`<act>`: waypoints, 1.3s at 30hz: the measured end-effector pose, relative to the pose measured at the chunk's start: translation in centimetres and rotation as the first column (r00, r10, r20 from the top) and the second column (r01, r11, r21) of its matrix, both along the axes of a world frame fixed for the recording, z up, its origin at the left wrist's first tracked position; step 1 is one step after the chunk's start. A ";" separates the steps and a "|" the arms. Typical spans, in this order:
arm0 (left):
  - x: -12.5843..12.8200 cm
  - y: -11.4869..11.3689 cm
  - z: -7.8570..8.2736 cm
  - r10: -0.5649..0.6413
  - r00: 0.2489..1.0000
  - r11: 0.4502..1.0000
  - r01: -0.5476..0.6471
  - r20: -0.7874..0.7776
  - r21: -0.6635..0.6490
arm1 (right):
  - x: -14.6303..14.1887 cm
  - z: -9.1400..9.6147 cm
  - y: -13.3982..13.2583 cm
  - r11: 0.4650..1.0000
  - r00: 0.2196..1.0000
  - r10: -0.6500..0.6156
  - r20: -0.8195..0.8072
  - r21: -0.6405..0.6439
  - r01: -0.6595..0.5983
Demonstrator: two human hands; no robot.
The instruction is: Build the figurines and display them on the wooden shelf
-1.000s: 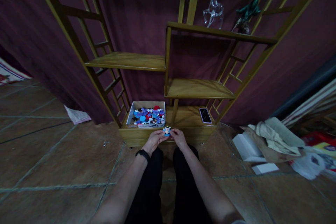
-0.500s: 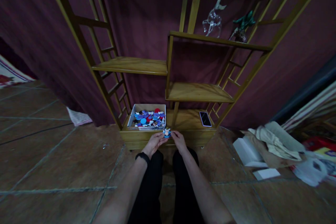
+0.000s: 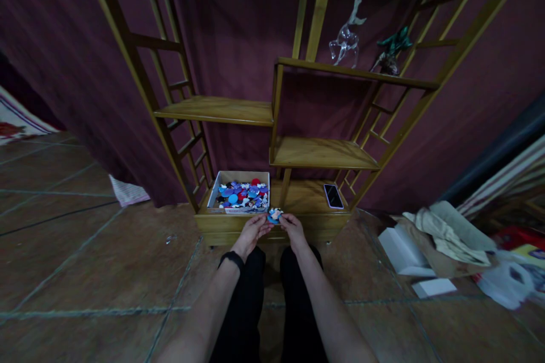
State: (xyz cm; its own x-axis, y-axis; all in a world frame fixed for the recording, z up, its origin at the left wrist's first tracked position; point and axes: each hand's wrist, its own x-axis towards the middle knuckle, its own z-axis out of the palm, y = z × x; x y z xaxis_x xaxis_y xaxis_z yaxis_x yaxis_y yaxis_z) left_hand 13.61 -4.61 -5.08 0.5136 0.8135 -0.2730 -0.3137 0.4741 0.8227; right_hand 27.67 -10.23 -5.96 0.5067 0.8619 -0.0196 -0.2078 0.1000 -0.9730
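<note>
A small figurine (image 3: 275,215), white and pinkish on a round blue base, is held between both hands just in front of the shelf's lower edge. My left hand (image 3: 253,232), with a dark band at the wrist, pinches its left side. On the right side the fingertips of my right hand (image 3: 293,228) grip it. Just beyond my left hand is an open white box (image 3: 212,198) on the bottom shelf. Many small pieces (image 3: 240,193) in blue, purple, red, black and white fill it; single shapes are too small to tell.
A phone (image 3: 333,196) lies on the bottom shelf at right. Above stand a wooden shelf unit's boards (image 3: 323,153), a clear glass deer figure (image 3: 346,39) and a green-brown ornament (image 3: 392,51). White boxes (image 3: 404,249), cloth (image 3: 447,232) and a plastic bag (image 3: 504,281) lie on the right floor.
The figurine has tilted and shifted slightly right between my fingers. Both hands still hold it. The view has tipped up a little.
</note>
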 end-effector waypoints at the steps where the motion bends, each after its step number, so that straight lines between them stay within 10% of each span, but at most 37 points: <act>1: -0.1 0.0 0.0 -0.005 1.000 1.000 0.005 0.002 0.002 | 0.1 0.1 -0.1 1.000 0.995 0.002 -0.103 0.003 -0.002; 7: -0.2 0.0 -0.1 -0.038 0.999 0.999 0.038 -0.013 0.018 | 0.7 0.4 -0.5 0.999 0.918 0.052 -0.392 0.021 -0.047; 22: 0.0 -0.1 0.2 -0.051 0.998 0.998 0.053 0.038 -0.037 | -0.5 0.4 -0.2 0.999 0.994 0.002 0.106 0.052 -0.008; 39: -0.3 -0.2 0.8 -0.074 0.991 0.991 0.086 0.112 -0.102 | -0.8 0.6 -0.2 0.999 0.978 0.013 0.210 0.029 -0.020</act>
